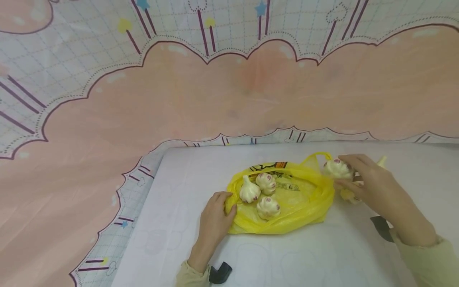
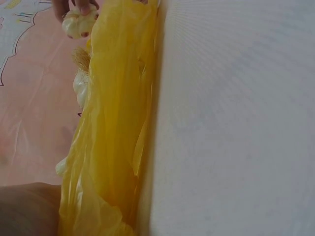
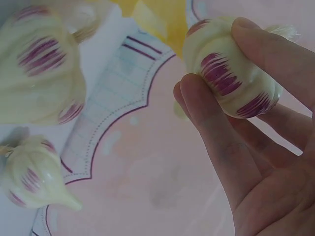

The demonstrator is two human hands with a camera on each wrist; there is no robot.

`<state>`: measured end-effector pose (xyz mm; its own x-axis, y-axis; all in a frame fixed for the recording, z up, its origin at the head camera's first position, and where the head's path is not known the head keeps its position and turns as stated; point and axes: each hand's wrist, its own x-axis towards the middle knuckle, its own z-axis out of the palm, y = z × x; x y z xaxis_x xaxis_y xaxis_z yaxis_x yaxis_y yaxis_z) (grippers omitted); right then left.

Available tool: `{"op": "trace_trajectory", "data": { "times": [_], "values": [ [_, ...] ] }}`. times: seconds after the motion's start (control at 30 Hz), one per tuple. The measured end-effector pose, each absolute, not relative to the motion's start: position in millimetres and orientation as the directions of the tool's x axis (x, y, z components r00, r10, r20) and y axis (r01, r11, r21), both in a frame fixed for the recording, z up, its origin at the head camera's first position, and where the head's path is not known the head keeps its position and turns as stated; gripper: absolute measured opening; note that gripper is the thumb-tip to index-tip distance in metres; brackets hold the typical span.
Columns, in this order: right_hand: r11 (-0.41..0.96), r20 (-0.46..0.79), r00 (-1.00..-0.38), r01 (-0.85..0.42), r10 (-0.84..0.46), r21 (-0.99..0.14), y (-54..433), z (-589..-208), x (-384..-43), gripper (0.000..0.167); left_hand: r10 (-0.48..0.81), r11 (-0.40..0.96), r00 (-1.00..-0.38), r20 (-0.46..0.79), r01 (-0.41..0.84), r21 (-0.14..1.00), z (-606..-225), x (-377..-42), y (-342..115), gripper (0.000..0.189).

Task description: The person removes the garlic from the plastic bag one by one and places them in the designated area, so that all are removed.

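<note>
A yellow plastic bag point(image 1: 297, 221) lies with its mouth spread, and inside are three garlic bulbs: one with its stem up point(image 1: 250, 190), another bulb point(image 1: 266, 182) beside it, and a bulb point(image 1: 268, 208) nearer the front. My left hand point(image 1: 216, 217) grips the bag's left rim between thumb and fingers; in the left wrist view yellow plastic point(image 2: 118, 113) fills the middle. At the bag's right end, my right hand point(image 1: 374, 185) holds a purple-streaked garlic bulb point(image 1: 336, 169) between thumb and fingertips, raised, as the right wrist view shows the bulb point(image 3: 226, 73) clearly.
More garlic lies right of the bag, partly hidden by my right hand: one bulb point(image 1: 350, 196) below it and a stem point(image 1: 381, 161) behind. The right wrist view shows a large bulb point(image 3: 44, 73) and a smaller bulb point(image 3: 34, 174). A patterned cloth point(image 1: 251, 95) hangs behind the white table point(image 1: 172, 191).
</note>
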<state>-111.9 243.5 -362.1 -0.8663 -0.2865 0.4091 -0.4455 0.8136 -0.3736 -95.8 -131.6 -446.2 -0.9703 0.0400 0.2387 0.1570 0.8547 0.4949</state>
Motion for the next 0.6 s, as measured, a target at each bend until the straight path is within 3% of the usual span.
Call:
{"op": "trace_trajectory", "data": {
  "times": [0.23, 0.6],
  "values": [
    [0.836, 0.375, -0.887, -0.409, -0.271, -0.364, 250, -366, -119, 0.062, 0.044, 0.856, -0.969, 0.241, 0.161, 0.492, -446, -96, -133, 0.032],
    [0.863, 0.166, -0.962, -0.268, -0.216, -0.429, 261, -368, -132, 0.06, 0.041, 0.851, -0.974, 0.222, 0.151, 0.503, -447, -96, -132, 0.033]
  ]
}}
